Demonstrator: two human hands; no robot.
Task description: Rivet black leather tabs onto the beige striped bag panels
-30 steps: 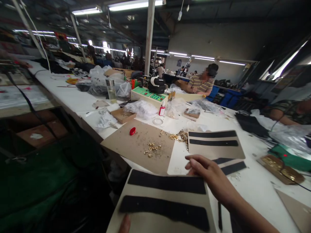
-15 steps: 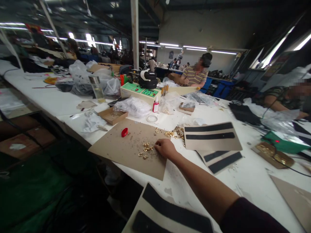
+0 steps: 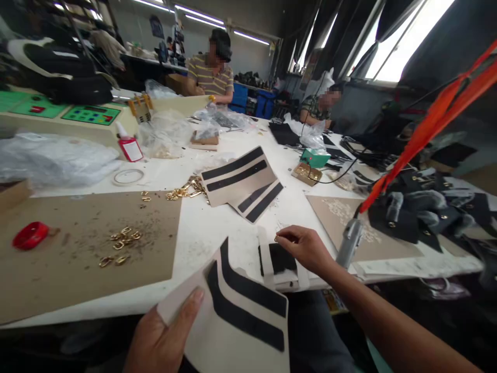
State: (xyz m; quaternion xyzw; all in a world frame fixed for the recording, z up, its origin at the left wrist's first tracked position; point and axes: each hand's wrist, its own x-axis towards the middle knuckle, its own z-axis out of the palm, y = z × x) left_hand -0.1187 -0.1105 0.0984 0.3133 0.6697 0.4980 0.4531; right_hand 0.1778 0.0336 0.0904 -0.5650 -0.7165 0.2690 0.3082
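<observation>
My left hand (image 3: 165, 334) grips the near-left edge of a beige card with two black strips (image 3: 240, 311), held above the table's front edge. My right hand (image 3: 305, 247) is closed in a pinch on a small gold ring, just above a small white piece with a black patch (image 3: 280, 260) lying on the white table (image 3: 217, 228). More gold rings (image 3: 120, 243) lie scattered on a brown cardboard sheet (image 3: 85, 248) to the left. A pile of gold hardware (image 3: 186, 189) sits farther back.
Two more striped cards (image 3: 243, 178) lie mid-table. A red ring (image 3: 29, 234), a tape roll (image 3: 128, 176), a glue bottle (image 3: 130, 146), plastic bags (image 3: 54, 160) and a green-panel machine (image 3: 77, 116) stand at left. An orange strap (image 3: 427, 129) and black leather pieces (image 3: 423, 207) are at right. Two people sit beyond.
My right hand left the rings on the cardboard and came back near the table's front edge, pinching a gold ring. The view swung right and my left hand came into sight.
</observation>
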